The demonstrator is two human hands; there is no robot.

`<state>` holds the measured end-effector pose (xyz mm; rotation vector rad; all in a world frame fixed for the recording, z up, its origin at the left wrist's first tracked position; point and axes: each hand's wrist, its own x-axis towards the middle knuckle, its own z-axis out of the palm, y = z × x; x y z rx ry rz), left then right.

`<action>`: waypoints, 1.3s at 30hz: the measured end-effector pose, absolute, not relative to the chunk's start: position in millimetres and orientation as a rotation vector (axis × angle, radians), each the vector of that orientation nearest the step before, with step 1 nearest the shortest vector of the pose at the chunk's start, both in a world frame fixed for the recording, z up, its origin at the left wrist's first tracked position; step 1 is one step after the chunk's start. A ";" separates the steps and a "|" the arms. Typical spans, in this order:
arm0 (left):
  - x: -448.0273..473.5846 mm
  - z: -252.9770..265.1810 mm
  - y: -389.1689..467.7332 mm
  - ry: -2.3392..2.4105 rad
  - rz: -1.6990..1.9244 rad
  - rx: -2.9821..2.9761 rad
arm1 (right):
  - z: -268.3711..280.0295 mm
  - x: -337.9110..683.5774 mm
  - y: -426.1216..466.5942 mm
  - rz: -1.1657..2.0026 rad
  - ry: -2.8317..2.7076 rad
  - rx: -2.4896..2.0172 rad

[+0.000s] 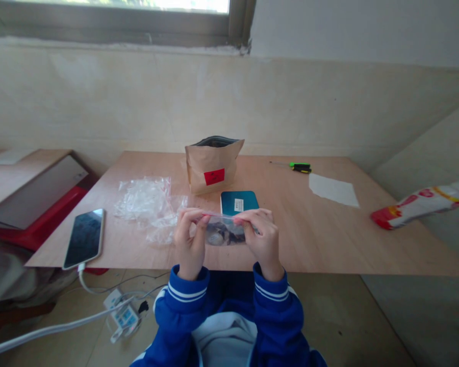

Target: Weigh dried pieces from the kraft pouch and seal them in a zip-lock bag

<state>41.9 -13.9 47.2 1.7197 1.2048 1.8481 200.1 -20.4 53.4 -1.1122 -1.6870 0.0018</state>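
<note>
I am pinching the small clear bag (225, 232) at its top edge, left hand (189, 239) and right hand (262, 237) at opposite ends, its long axis running left-right between them.

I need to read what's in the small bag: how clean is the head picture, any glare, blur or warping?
Head view: daylight from the window is blown out; light on the table is soft and even. Wide-angle warping bends the table edges. The bag between the left hand and right hand is small and soft, its contents unreadable. The phone reflects faintly.
</note>
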 end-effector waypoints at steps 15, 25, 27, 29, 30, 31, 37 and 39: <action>38.2 39.9 -10.1 1.235 1.787 1.410 | 44.9 215.9 -17.8 0.023 -1.657 -1.186; 35.8 42.2 -10.6 1.207 1.730 1.259 | 37.7 233.5 -18.0 0.267 -1.642 -1.246; 38.1 43.2 -10.7 1.169 1.717 1.230 | 38.8 234.0 -19.3 0.280 -1.595 -1.259; 40.1 44.1 -10.1 1.132 1.720 1.182 | 39.6 233.9 -20.0 0.351 -1.553 -1.244; 40.9 44.5 -9.6 1.115 1.730 1.147 | 39.6 233.9 -19.9 0.424 -1.535 -1.235; 41.5 44.8 -9.0 1.099 1.747 1.099 | 39.3 234.0 -19.5 0.510 -1.516 -1.223; 46.3 44.9 -5.3 0.990 1.830 0.769 | 30.6 237.1 -13.7 0.941 -1.476 -1.131; 47.8 43.9 -4.1 0.979 1.819 0.731 | 27.2 237.3 -12.4 1.037 -1.501 -1.134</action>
